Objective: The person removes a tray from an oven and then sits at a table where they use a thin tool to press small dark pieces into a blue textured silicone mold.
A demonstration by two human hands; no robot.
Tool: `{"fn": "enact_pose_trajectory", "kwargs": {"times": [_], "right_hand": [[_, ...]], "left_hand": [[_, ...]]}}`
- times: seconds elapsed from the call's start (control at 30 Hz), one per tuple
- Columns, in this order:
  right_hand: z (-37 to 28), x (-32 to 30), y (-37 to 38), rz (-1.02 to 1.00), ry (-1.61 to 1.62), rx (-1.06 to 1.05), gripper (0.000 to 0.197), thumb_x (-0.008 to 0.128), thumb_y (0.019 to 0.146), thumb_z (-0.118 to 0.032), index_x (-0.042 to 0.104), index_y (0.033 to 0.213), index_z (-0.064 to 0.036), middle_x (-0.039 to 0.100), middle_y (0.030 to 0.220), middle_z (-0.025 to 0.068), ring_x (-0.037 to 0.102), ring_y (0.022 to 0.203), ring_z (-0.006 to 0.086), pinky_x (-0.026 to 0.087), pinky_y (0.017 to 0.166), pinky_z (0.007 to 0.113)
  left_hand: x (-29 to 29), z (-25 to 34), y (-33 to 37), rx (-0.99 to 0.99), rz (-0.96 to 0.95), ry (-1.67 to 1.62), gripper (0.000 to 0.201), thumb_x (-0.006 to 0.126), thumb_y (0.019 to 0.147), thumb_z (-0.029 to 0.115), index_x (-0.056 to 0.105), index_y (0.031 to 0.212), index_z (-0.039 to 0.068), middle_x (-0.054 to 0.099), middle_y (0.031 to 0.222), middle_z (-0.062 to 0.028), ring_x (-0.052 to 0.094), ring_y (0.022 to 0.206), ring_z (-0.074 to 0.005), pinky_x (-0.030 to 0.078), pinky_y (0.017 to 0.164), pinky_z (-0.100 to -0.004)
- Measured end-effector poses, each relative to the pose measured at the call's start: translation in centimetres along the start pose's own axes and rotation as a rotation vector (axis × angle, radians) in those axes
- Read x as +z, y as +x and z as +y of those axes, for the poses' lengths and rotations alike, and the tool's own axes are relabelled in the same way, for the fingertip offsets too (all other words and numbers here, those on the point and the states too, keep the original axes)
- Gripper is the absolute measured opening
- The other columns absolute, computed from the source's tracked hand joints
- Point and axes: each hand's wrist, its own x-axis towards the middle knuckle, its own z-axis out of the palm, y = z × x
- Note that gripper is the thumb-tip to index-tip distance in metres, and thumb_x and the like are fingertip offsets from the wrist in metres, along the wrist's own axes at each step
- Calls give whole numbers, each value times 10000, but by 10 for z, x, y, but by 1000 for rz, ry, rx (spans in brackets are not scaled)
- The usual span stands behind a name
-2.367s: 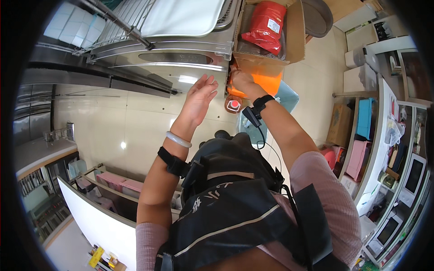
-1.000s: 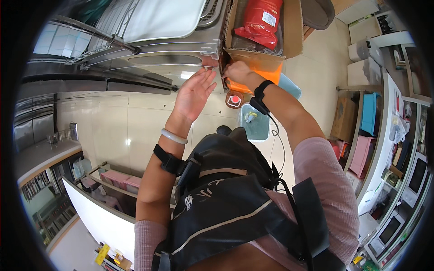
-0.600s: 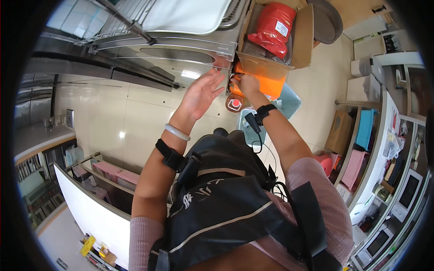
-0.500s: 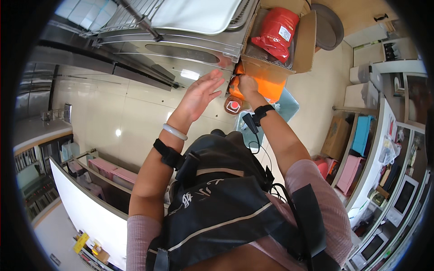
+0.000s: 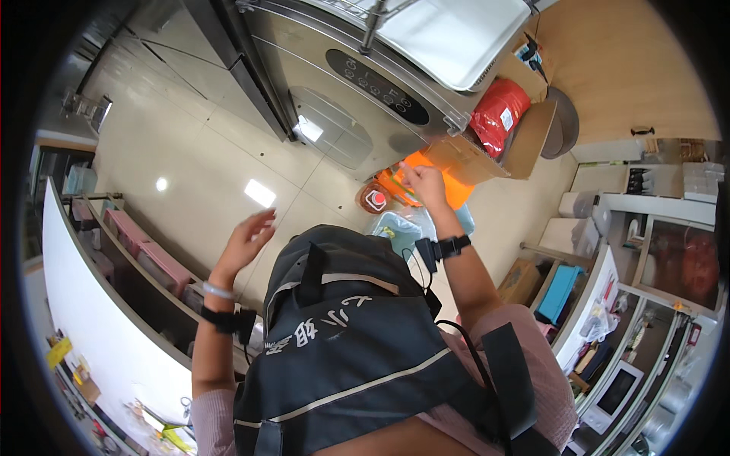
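Observation:
My left hand hangs in the air left of the dark apron, its fingers stretched out and nothing in them. My right hand is in front of the bright orange container or bag beside the steel oven, its fingers curled. Whether something small is between those fingers, I cannot make out. Near it on the floor stands a bottle of brown liquid with a red cap. Below that hand sits a light blue bin with a plastic liner, partly hidden by the apron.
A steel oven with a control panel stands ahead, a white tray on top. An open cardboard box holds a red package. A white-topped counter is on the left, shelves with a microwave on the right.
The view has shifted, showing more of the oven front. My left hand has moved away from the oven, down and left. My right hand has drawn slightly right of the bottle.

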Motion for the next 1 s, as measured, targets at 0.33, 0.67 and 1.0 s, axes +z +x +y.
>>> {"fn": "enact_pose_trajectory", "kwargs": {"times": [0.33,0.67,1.0], "right_hand": [[-126,1,22,251,688,-155,599,447,999,-454,660,713,27,654,614,95,637,538,162,493,542,280],[-151,8,43,450,850,51,659,412,995,-500,594,700,60,634,598,143,604,468,184,484,454,279],[-160,10,43,597,660,29,738,378,989,-541,565,597,56,621,542,168,596,435,198,491,460,298]], "left_hand": [[81,-171,-119,-383,84,-299,607,514,977,406,382,1450,49,325,1525,-156,250,1435,-240,183,1161,-321],[75,-277,-176,-582,239,-647,614,480,969,494,454,1403,61,529,1352,-101,476,1222,-181,368,1001,-297],[46,-367,-212,-711,545,-492,454,588,938,366,561,1273,61,671,1045,-71,634,856,-169,464,711,-284]]}}
